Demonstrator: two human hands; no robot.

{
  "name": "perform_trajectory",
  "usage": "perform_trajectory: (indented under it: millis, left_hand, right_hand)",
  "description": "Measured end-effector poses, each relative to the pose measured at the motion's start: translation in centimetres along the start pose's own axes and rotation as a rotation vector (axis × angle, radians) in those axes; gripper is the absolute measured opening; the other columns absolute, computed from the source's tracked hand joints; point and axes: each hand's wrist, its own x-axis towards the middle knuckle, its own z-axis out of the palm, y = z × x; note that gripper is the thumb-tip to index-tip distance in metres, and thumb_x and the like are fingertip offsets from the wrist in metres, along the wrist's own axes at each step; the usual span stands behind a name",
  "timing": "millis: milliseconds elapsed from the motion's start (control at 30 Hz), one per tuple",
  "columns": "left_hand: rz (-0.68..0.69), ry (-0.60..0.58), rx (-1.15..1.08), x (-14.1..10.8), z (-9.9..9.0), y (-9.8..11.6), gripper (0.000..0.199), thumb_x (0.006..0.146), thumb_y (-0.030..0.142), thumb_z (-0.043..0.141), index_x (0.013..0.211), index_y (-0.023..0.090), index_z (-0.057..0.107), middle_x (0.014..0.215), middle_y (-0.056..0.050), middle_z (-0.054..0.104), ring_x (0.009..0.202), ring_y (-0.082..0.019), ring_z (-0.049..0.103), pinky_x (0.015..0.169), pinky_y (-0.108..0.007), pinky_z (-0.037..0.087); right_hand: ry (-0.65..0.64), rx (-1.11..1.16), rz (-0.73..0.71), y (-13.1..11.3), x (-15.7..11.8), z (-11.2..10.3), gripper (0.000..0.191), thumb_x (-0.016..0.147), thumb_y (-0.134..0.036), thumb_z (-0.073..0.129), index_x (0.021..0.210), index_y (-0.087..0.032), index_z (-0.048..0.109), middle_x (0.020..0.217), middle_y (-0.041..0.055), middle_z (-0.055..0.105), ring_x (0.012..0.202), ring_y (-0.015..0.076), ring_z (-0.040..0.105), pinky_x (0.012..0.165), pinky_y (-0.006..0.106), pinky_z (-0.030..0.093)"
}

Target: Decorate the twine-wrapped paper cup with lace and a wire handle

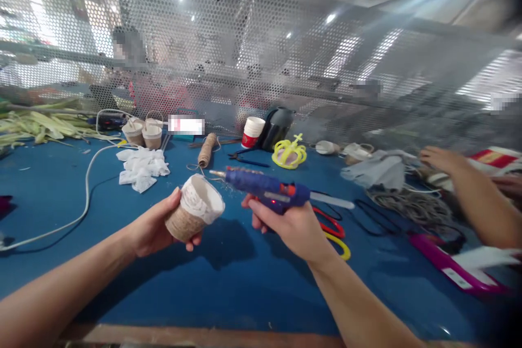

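My left hand (157,228) is wrapped round a small cup (194,207), twine-covered below with a white lace-like band above. The cup is tilted, its open mouth facing up and right. In my right hand (287,223) is a blue glue gun (265,187), with a small red light lit and a translucent glue stick (332,200) out of its back. The nozzle points left, above the cup's rim and apart from it. A pile of white cloth pieces (142,167) lies behind my left hand.
Behind are a twine roll (207,150), pliers (249,161), paper cups (253,131), a yellow crown-shaped item (289,152) and two twine-wrapped cups (142,135). Scissors (338,244) lie beside my right wrist. Another person's arm (473,196) reaches in at right, near a purple tool (457,266).
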Motion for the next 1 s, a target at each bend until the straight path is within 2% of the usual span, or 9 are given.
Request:
perform_trajectory:
  millis: [167, 400, 567, 767, 1000]
  left_hand:
    - [-0.063, -0.016, -0.089, 0.2, 0.1, 0.0, 0.059, 0.068, 0.064, 0.046, 0.091, 0.012, 0.061, 0.076, -0.008, 0.065, 0.057, -0.014, 0.058, 0.049, -0.024, 0.045]
    - [-0.084, -0.033, -0.122, 0.2, 0.2, 0.0, 0.059, 0.069, 0.064, 0.044, 0.092, 0.012, 0.063, 0.076, -0.009, 0.065, 0.057, -0.014, 0.059, 0.048, -0.022, 0.045]
    - [-0.047, -0.007, -0.092, 0.1, 0.1, 0.0, 0.058, 0.070, 0.063, 0.044, 0.092, 0.012, 0.062, 0.071, -0.009, 0.064, 0.057, -0.015, 0.059, 0.048, -0.023, 0.046]
    - [0.051, 0.034, -0.028, 0.0, 0.1, 0.0, 0.053, 0.071, 0.059, 0.047, 0.095, 0.013, 0.060, 0.073, -0.007, 0.064, 0.057, -0.014, 0.058, 0.049, -0.023, 0.047]
    - [0.093, 0.035, 0.012, 0.2, 0.2, 0.0, 0.049, 0.071, 0.056, 0.050, 0.090, 0.012, 0.058, 0.068, -0.007, 0.063, 0.055, -0.014, 0.059, 0.049, -0.023, 0.048]
  right_hand:
    - [0.081, -0.272, -0.184, 1.0, -0.7, 0.6, 0.011, 0.074, -0.027, 0.055, 0.066, -0.020, 0.054, 0.056, 0.0005, 0.057, 0.053, 0.0153, 0.056, 0.053, 0.027, 0.047]
    - [0.075, -0.401, -0.341, 2.0, -0.3, 0.4, 0.006, 0.075, -0.026, 0.055, 0.072, -0.022, 0.051, 0.070, 0.0018, 0.058, 0.064, 0.0176, 0.057, 0.061, 0.029, 0.047]
    - [0.073, -0.470, -0.378, 2.0, -0.3, 0.1, 0.004, 0.076, -0.026, 0.054, 0.075, -0.022, 0.053, 0.073, 0.0031, 0.058, 0.069, 0.0190, 0.058, 0.064, 0.030, 0.047]
    - [0.054, -0.526, -0.398, 1.6, -0.3, -0.1, 0.008, 0.079, -0.028, 0.050, 0.077, -0.022, 0.054, 0.068, 0.0024, 0.059, 0.063, 0.0177, 0.058, 0.060, 0.029, 0.048]
    - [0.084, -0.566, -0.463, 0.8, 0.0, -0.1, 0.015, 0.082, -0.026, 0.044, 0.073, -0.021, 0.056, 0.065, 0.0022, 0.059, 0.061, 0.0171, 0.058, 0.057, 0.029, 0.047]
